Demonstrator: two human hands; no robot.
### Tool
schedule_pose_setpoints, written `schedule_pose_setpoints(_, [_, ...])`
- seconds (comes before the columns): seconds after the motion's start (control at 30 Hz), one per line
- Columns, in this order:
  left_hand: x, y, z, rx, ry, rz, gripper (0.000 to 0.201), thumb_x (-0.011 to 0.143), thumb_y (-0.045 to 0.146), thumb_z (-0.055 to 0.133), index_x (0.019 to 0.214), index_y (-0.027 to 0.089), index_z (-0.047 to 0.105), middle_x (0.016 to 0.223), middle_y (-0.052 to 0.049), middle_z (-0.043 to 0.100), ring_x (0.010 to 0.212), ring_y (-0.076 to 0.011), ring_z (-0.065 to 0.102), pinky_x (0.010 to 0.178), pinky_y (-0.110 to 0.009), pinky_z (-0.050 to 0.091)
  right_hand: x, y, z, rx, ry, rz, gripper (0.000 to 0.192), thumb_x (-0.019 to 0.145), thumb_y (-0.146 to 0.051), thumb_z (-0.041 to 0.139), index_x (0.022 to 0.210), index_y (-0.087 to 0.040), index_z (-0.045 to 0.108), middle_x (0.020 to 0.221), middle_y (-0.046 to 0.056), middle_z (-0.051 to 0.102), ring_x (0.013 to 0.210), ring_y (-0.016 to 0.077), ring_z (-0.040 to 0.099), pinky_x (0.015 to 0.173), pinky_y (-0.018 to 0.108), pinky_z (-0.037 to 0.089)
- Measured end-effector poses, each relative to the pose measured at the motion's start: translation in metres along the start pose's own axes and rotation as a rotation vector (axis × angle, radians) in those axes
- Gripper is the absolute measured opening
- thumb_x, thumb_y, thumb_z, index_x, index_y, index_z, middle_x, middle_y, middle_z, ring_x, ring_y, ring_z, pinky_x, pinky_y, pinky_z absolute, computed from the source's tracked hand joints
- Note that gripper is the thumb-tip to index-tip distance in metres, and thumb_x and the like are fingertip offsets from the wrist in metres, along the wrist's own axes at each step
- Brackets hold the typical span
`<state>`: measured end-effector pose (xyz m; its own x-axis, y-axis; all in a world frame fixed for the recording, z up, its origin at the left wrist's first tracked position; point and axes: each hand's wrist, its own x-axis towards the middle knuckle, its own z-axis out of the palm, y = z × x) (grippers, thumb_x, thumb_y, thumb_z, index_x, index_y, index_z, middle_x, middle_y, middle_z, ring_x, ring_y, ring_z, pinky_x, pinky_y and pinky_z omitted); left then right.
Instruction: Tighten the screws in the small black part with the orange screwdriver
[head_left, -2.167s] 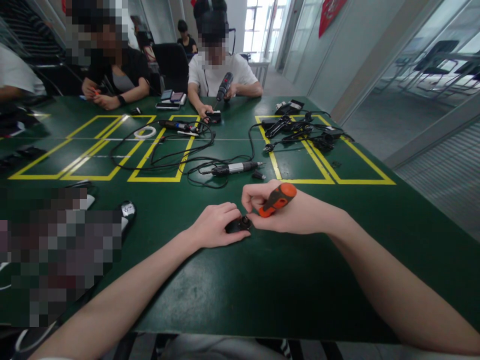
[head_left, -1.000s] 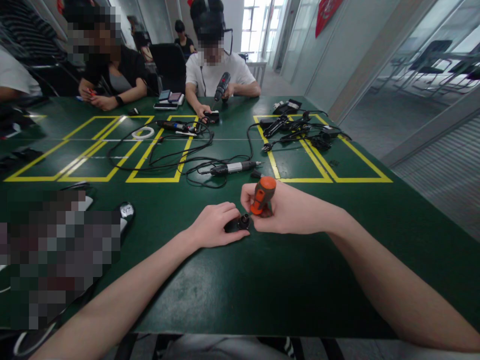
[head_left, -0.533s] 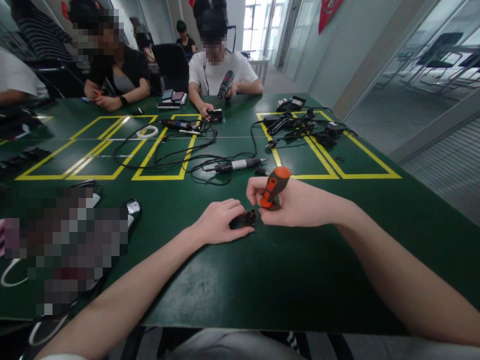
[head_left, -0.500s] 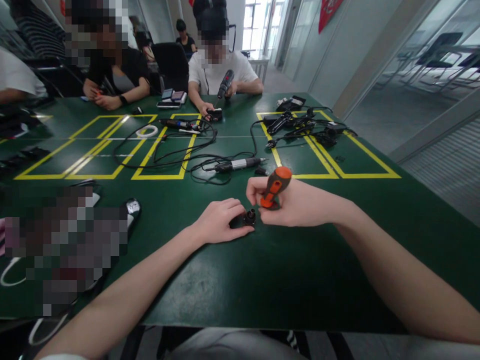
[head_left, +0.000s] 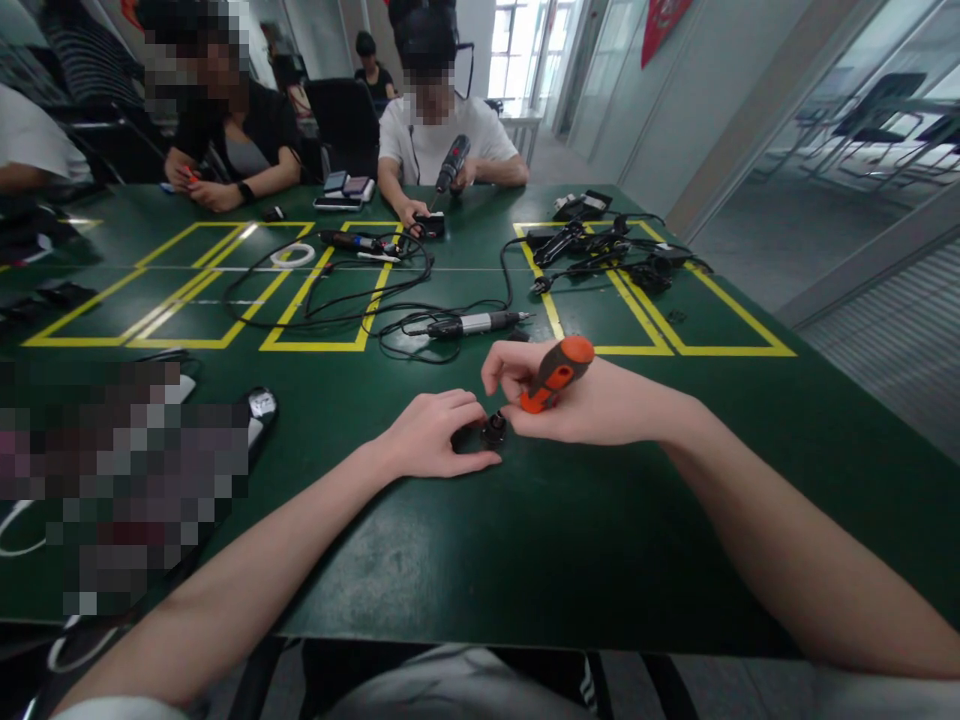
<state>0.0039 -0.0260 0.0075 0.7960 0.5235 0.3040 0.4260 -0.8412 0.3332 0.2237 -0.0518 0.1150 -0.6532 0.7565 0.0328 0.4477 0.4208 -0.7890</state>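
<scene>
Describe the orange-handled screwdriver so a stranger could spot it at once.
On the green table, look at the near edge where two bare forearms meet. The right hand grips the screwdriver, beside the left hand. Its stubby orange-and-black handle is the only bright orange tool there.

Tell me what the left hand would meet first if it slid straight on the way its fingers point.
The left hand points right, across the green table. First in its line is the small black part at its fingertips, then probably the right hand holding the orange-handled screwdriver.

Corded electric screwdriver (head_left: 469, 324), tangled cables (head_left: 352, 300)
</scene>
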Motion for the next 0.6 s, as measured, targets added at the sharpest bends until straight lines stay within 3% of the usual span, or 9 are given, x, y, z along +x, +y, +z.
schedule_pose_setpoints(0.17, [-0.0006, -0.0005, 0.0, -0.01, 0.005, 0.011, 0.039, 0.094, 0.056, 0.063, 0.095, 0.017, 0.067, 0.092, -0.005, 0.068, 0.082, -0.0184, 0.064, 0.068, -0.028, 0.045, 0.001, 0.002, 0.0006, -0.052, 0.028, -0.028, 0.009, 0.081, -0.017, 0.063, 0.089, -0.019, 0.06, 0.066, -0.006, 0.052, 0.061, 0.0109, 0.046, 0.06, 0.024, 0.038])
schedule_pose_setpoints(0.43, [-0.0035, -0.0007, 0.0006, 0.01, 0.032, 0.027, 0.037, 0.094, 0.055, 0.063, 0.092, 0.018, 0.068, 0.086, -0.004, 0.068, 0.077, -0.0168, 0.063, 0.065, -0.027, 0.044, -0.0004, 0.0, -0.0032, 0.016, -0.061, 0.035, 0.018, 0.077, -0.013, 0.065, 0.091, -0.02, 0.056, 0.067, -0.008, 0.05, 0.059, 0.0102, 0.044, 0.056, 0.023, 0.036])
schedule_pose_setpoints(0.6, [-0.0041, 0.0014, -0.0004, 0.04, 0.065, 0.014, 0.036, 0.095, 0.054, 0.062, 0.097, 0.019, 0.069, 0.09, -0.004, 0.07, 0.079, -0.0181, 0.066, 0.066, -0.028, 0.046, 0.0002, 0.0034, -0.0007, 0.019, -0.035, 0.022, 0.012, 0.086, -0.023, 0.066, 0.091, -0.021, 0.056, 0.064, -0.009, 0.045, 0.058, 0.0107, 0.043, 0.058, 0.024, 0.038])
